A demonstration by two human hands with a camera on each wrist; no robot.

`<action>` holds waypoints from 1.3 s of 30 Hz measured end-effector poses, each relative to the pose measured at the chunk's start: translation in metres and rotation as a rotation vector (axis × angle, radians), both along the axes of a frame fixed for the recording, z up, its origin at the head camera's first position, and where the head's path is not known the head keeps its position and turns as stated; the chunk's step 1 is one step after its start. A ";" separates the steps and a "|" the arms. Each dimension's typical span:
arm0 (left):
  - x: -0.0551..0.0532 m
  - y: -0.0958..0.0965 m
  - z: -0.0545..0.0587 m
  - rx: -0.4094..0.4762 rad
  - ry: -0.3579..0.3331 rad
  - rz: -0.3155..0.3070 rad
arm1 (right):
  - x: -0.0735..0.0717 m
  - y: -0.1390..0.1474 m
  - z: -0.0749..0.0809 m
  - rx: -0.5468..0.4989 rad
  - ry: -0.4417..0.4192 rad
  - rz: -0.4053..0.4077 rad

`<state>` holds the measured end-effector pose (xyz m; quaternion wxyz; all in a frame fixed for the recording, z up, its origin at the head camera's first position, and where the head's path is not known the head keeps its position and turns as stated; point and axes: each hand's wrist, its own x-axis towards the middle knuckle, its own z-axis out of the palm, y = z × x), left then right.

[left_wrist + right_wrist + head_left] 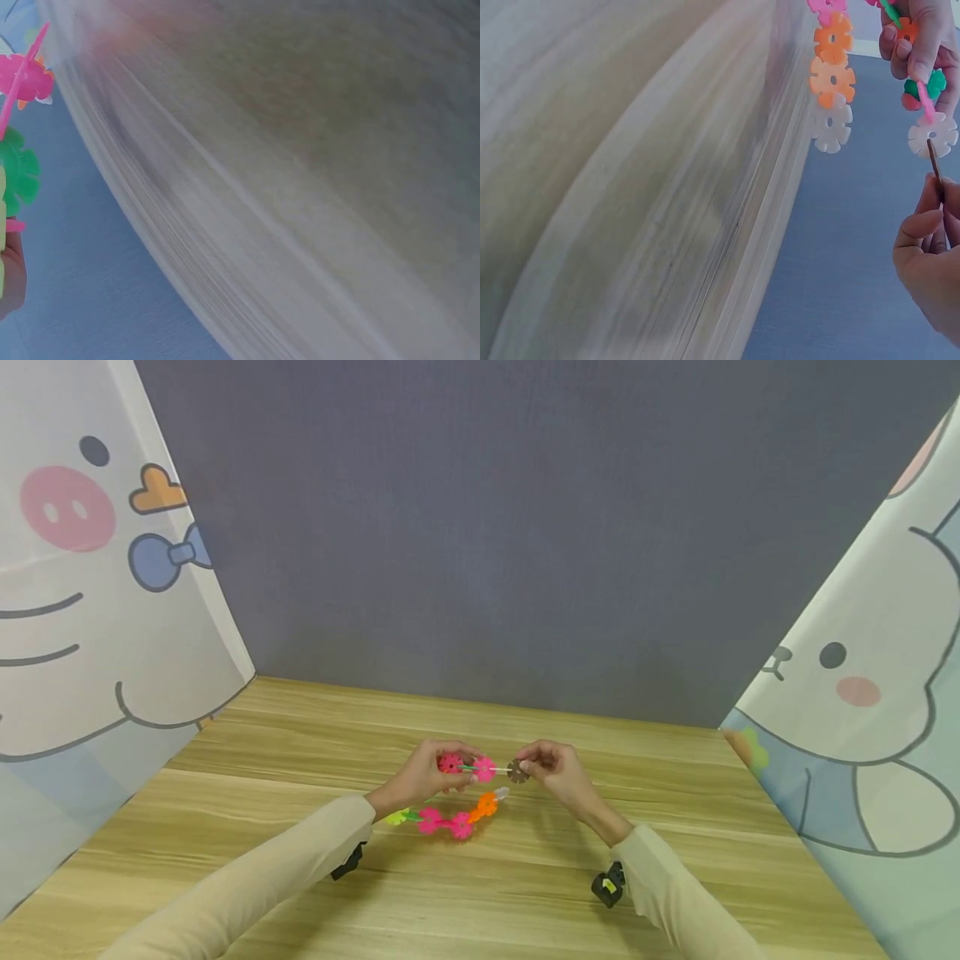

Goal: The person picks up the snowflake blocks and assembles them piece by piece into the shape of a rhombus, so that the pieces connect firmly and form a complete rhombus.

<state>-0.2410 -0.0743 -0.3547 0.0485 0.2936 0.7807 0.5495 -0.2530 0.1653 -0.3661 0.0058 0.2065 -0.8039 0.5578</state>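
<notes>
My left hand (427, 770) grips a chain of notched snowflake discs above the table. Its pink disc (484, 768) faces the head camera, and a green disc (19, 171) shows in the left wrist view. At the chain's end is a white disc (933, 135). My right hand (561, 777) pinches a brown disc (517, 771) between thumb and fingers. In the right wrist view the brown disc, seen edge-on, meets the white one; how deep the slots are joined I cannot tell. A hanging run of orange discs (832, 79) ends in another white disc (832, 126).
The wood-grain table (480, 902) lies under both hands. A dark grey panel (480, 543) stands behind it. Cartoon-printed panels flank it, a left panel (67, 693) and a right panel (862, 718).
</notes>
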 end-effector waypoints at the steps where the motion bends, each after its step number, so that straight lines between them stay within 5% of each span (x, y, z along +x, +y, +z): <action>1: 0.000 0.000 0.001 -0.003 -0.003 0.000 | 0.000 0.001 0.000 -0.011 -0.003 0.001; 6: -0.003 0.000 -0.002 0.002 -0.010 -0.002 | 0.002 0.002 0.002 -0.068 -0.035 0.002; 13: -0.018 -0.002 -0.024 0.016 0.009 0.011 | 0.002 0.004 0.000 -0.105 -0.050 0.004; 17: -0.020 -0.003 -0.028 0.012 0.018 0.009 | 0.003 0.003 0.001 -0.096 -0.027 0.011; 30: 0.001 -0.001 -0.002 0.015 0.001 0.013 | 0.005 -0.002 0.001 -0.027 0.024 -0.044; 39: 0.001 -0.001 -0.003 0.034 0.018 0.008 | 0.002 -0.004 0.002 -0.038 -0.026 -0.004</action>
